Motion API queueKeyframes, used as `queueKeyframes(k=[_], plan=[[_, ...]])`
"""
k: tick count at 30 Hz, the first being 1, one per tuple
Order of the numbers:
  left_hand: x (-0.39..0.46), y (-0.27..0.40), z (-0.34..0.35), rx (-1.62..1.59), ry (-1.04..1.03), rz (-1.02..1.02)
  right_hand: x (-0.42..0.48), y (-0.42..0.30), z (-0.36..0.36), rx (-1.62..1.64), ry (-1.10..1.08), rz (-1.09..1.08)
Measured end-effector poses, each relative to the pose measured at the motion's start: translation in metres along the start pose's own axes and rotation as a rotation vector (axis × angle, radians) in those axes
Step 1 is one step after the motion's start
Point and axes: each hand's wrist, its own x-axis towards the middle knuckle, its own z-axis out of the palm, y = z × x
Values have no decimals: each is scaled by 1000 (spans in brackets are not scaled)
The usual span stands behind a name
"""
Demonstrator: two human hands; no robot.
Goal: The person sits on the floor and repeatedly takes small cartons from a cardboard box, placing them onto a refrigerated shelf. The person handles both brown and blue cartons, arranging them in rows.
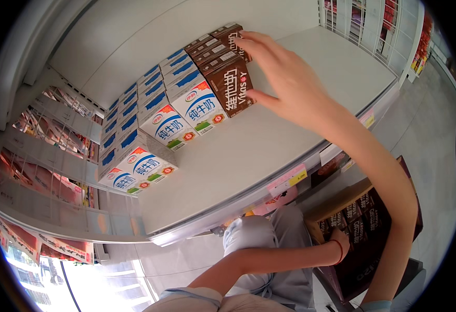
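Observation:
On a white shelf (196, 187), rows of white-and-blue milk cartons (200, 107) stand at the left, beside a row of brown Vitasoy drink cartons (231, 89). My right hand (282, 74) is over the right side of the brown cartons, fingers spread; its fingertips are at the rear carton and its thumb by the front one. Whether it grips either cannot be told. Low at the right, my left hand (339, 238), with a red cord at the wrist, reaches into an open cardboard box (345, 277) of brown cartons. Its fingers are partly hidden among them.
Price tags (288, 179) line the shelf's front edge. White wire mesh dividers (372, 31) bound the shelf at both sides. My knees (251, 230) are below the front edge, beside the box, which rests on a dark support (411, 269). Lower goods show under the shelf.

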Motion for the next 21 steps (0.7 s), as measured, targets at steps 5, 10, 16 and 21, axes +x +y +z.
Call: queueKeyframes(k=[5, 10, 16, 21], plan=[[6, 8, 8, 48, 57, -37, -31, -31, -102, 199, -333, 199], [2, 8, 8, 55, -4, -27, -88, -40, -166, 110, -838, 440], [1, 14, 3, 117, 95, 13, -154, -18, -203, 105, -1180, 775], [-2, 3, 14, 48, 231, -43, -268, 45, -111, 622, -1607, 595]])
